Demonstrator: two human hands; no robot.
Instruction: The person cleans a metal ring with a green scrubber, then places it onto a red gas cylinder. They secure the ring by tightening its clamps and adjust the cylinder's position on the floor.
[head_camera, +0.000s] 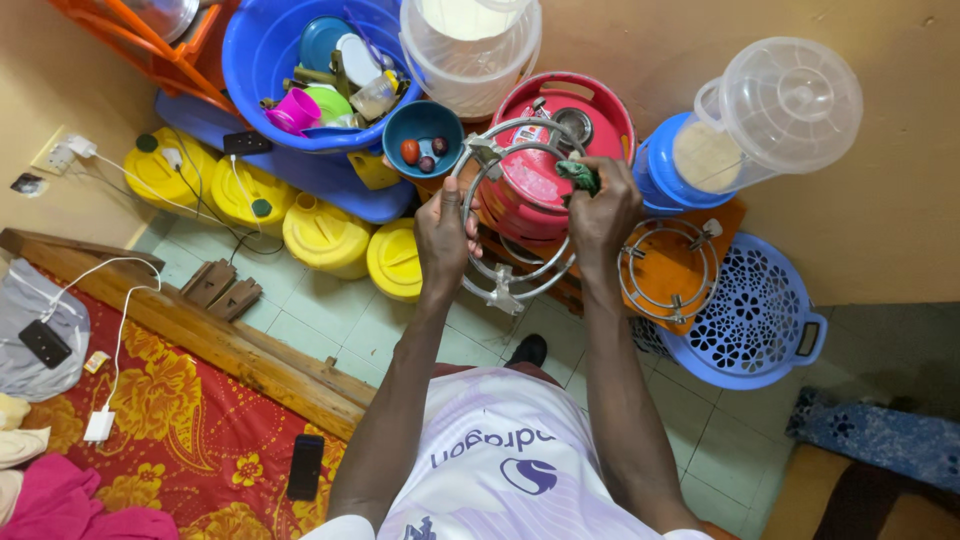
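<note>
My left hand (445, 232) grips the rim of a grey metal ring stand (500, 283) and holds it up in front of a red gas cylinder (545, 175). My right hand (603, 208) is closed on a small green cloth (578, 176), pressed against the ring stand's right side. A second metal ring stand (668, 270) rests on an orange surface to the right. Just behind the left hand is a teal bowl (422, 132) holding a few small round items.
A blue basin (262, 60) of dishes, several yellow jerrycans (325, 235), clear plastic containers (790, 105) and a blue perforated basket (755, 315) crowd the wall. A wooden beam (200, 335) borders red patterned bedding (180, 430) with phones and a charger cable.
</note>
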